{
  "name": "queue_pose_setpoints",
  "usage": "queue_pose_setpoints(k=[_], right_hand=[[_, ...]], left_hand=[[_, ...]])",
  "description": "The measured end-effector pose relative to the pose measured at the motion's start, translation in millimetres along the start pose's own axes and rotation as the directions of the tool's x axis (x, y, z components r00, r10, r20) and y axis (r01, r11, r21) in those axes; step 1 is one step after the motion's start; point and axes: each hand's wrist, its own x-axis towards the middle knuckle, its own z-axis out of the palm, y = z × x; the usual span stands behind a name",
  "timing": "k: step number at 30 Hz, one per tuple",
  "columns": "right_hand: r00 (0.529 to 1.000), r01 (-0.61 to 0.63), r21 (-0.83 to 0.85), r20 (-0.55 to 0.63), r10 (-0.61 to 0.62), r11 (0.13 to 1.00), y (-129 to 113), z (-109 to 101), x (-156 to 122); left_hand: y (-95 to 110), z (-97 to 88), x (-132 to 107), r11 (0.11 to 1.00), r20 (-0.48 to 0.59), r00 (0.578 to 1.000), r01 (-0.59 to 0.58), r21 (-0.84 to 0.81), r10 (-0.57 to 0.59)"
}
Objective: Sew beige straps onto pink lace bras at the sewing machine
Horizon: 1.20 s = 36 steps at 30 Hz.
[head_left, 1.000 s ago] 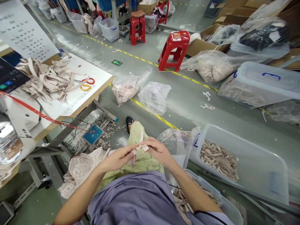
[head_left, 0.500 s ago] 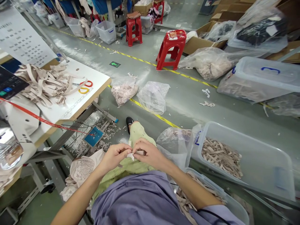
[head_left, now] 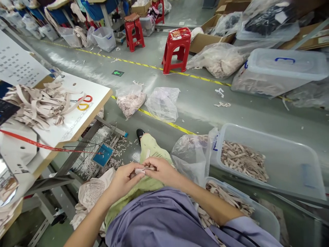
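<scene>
Above my lap, my left hand (head_left: 130, 176) and my right hand (head_left: 159, 169) meet with closed fingers. Between them they pinch a short pale beige fabric strip (head_left: 140, 170), partly covered by the fingertips. One end of it pokes up past my right fingers, over the green trouser leg. Lower left of my hands hangs a bundle of beige lace fabric (head_left: 89, 192). To the right, a clear plastic bin (head_left: 285, 154) holds a heap of beige strips (head_left: 244, 160). A second bin (head_left: 267, 214) with similar strips sits beneath my right forearm.
At left, a white table (head_left: 99, 91) carries a pile of beige strips (head_left: 38, 106) and scissors (head_left: 84, 103). Below it is a blue pedal (head_left: 103, 154) among scraps. Plastic bags (head_left: 164, 103) lie on the floor; a red stool (head_left: 176, 51) and a lidded bin (head_left: 282, 70) stand farther off.
My fingers have shifted on the strip; more of it now shows between my hands, lying more level. The whole view has swung slightly, so the surroundings appear farther left.
</scene>
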Motion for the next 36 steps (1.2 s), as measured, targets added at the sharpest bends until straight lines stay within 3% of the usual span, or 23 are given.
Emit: queue_pose_setpoints(k=[6, 11, 18, 22, 27, 36], right_hand=[[0.997, 0.077, -0.169, -0.003, -0.078, 0.983, -1, -4, -2], [0.995, 0.091, -0.271, -0.016, -0.099, 0.958, -6, -4, -9], [0.994, 0.110, -0.163, -0.007, -0.113, 0.981, -6, -1, -11], [0.994, 0.112, -0.118, 0.022, -0.110, 0.987, -7, -5, -10], [0.994, 0.098, -0.199, 0.055, -0.089, 0.975, -8, -7, -10], [0.999, 0.036, -0.292, -0.008, -0.040, 0.956, -9, -4, -11]], left_hand=[[2, -1.2, 0, 0.984, 0.046, 0.990, 0.137, -0.115, -0.133], [6, -4.8, 0, 0.990, 0.074, 0.992, 0.106, -0.091, -0.100], [9, -8.4, 0, 0.978, 0.137, 0.979, 0.170, -0.121, -0.154], [8, -7.7, -1, 0.983, 0.115, 0.983, 0.152, -0.106, -0.140], [7, -2.9, -2, 0.997, 0.084, 0.994, 0.078, -0.017, -0.076], [14, -0.5, -4, 0.994, 0.078, 0.992, 0.105, -0.009, -0.104]])
